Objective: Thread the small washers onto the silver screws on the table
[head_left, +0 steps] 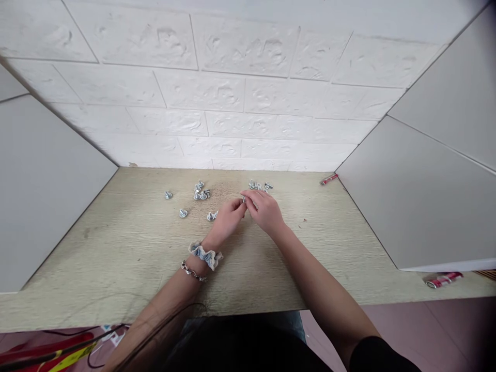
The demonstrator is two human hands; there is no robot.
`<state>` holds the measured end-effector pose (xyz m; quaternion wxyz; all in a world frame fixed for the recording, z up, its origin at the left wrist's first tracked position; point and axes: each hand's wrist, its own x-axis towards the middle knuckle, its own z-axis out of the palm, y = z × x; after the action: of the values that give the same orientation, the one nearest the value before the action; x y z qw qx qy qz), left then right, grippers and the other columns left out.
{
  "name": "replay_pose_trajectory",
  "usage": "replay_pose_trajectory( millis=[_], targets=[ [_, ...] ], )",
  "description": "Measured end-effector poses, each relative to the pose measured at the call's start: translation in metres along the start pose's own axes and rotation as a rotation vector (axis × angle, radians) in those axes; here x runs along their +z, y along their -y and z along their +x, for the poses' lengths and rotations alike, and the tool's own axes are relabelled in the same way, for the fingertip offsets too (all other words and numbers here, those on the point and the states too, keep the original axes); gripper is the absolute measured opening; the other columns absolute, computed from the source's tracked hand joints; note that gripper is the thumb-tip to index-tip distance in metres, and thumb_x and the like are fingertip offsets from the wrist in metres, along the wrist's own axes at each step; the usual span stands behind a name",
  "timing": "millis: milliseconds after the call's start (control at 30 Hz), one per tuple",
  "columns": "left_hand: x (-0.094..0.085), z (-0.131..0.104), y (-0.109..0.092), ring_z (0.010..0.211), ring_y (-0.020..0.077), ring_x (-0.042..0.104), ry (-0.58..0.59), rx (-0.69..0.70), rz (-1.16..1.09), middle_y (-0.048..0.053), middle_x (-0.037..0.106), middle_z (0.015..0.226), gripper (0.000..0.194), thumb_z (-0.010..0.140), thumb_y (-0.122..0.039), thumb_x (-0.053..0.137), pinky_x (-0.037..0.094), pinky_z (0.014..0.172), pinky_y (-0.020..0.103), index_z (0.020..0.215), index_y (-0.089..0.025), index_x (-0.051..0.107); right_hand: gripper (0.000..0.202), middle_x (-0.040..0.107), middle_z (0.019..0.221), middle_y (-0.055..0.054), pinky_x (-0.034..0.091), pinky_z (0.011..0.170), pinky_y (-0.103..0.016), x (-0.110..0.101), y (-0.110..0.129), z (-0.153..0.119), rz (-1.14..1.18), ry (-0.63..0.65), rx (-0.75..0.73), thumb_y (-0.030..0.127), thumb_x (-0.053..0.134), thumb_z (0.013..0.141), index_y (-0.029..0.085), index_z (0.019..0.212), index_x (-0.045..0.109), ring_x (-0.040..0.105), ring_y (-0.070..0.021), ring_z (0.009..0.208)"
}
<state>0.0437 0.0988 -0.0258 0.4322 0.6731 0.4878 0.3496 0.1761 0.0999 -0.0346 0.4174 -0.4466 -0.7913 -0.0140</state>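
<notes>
My left hand (228, 221) and my right hand (266, 211) meet over the middle of the table, both with fingers pinched together. Between the fingertips a small silvery bolt (244, 199) shows, mostly hidden by the fingers. Left of my left hand stand bolts fitted with washers: one (210, 216) close to the knuckles, another (183, 213) farther left, and a third (168, 195) beyond it. Several more sit in a cluster (200, 194) towards the wall. Just past my right hand lies a small group of loose metal hardware (259, 186), partly covered by the fingers.
The pale wooden table (135, 258) ends at a white brick-patterned wall (248, 93). Grey panels flank it on the left (50, 191) and right (418, 196). One red battery-like cylinder (329, 179) lies at the back right, another (444, 279) near the front right edge. Cables (77, 346) hang below left.
</notes>
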Motion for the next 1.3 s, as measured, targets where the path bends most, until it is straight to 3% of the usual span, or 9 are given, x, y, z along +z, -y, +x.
replay_pose_trajectory(
  millis=[533, 667, 800, 1000, 1100, 1300],
  targets=[
    [-0.002, -0.001, -0.003, 0.050, 0.0084, 0.039, -0.022, -0.049, -0.098, -0.003, 0.042, 0.052, 0.021, 0.074, -0.028, 0.043, 0.030, 0.047, 0.020, 0.059, -0.015, 0.047, 0.022, 0.067, 0.090, -0.004, 0.043, 0.083, -0.030, -0.002, 0.006, 0.000, -0.053, -0.037, -0.066, 0.015, 0.042, 0.086, 0.018, 0.096, 0.061, 0.060, -0.0159, 0.086],
    [-0.001, -0.002, -0.007, 0.050, 0.0089, 0.045, -0.058, -0.126, -0.120, -0.003, 0.049, 0.055, 0.023, 0.075, -0.026, 0.045, 0.035, 0.048, 0.019, 0.088, -0.014, 0.059, 0.022, 0.067, 0.089, -0.004, 0.042, 0.084, -0.029, -0.002, 0.006, 0.000, -0.054, -0.048, -0.074, 0.015, 0.042, 0.085, 0.018, 0.096, 0.061, 0.059, -0.0153, 0.085],
    [0.000, -0.003, -0.007, 0.053, 0.0097, 0.049, -0.110, -0.170, -0.200, -0.002, 0.054, 0.060, 0.046, 0.076, -0.024, 0.047, 0.040, 0.052, 0.019, 0.120, -0.014, 0.046, 0.023, 0.067, 0.085, -0.002, 0.035, 0.094, -0.033, -0.003, 0.008, 0.000, -0.072, -0.082, -0.067, 0.013, 0.042, 0.084, 0.020, 0.094, 0.062, 0.060, -0.0138, 0.082],
    [0.002, -0.006, -0.005, 0.060, 0.0103, 0.053, -0.171, -0.066, -0.315, -0.002, 0.056, 0.066, 0.056, 0.079, -0.024, 0.044, 0.045, 0.060, 0.022, 0.133, -0.017, 0.031, 0.021, 0.068, 0.083, 0.000, 0.023, 0.104, -0.037, -0.005, 0.011, 0.001, -0.082, -0.141, -0.014, 0.018, 0.043, 0.087, 0.022, 0.093, 0.062, 0.061, -0.0118, 0.079],
    [0.002, -0.007, -0.005, 0.061, 0.0098, 0.053, -0.183, -0.032, -0.318, -0.001, 0.056, 0.069, 0.056, 0.082, -0.025, 0.042, 0.045, 0.062, 0.022, 0.136, -0.018, 0.028, 0.021, 0.068, 0.084, 0.000, 0.023, 0.104, -0.037, -0.005, 0.012, 0.001, -0.087, -0.108, 0.016, 0.022, 0.042, 0.089, 0.023, 0.093, 0.063, 0.061, -0.0125, 0.081],
    [0.005, -0.004, 0.000, 0.064, 0.0097, 0.052, -0.195, 0.013, -0.334, 0.002, 0.057, 0.081, 0.041, 0.085, -0.034, 0.039, 0.046, 0.063, 0.023, 0.121, -0.018, 0.048, 0.021, 0.068, 0.084, 0.000, 0.024, 0.104, -0.038, -0.006, 0.013, 0.002, -0.071, -0.069, 0.046, 0.024, 0.042, 0.090, 0.024, 0.093, 0.063, 0.061, -0.0131, 0.083]
  ],
)
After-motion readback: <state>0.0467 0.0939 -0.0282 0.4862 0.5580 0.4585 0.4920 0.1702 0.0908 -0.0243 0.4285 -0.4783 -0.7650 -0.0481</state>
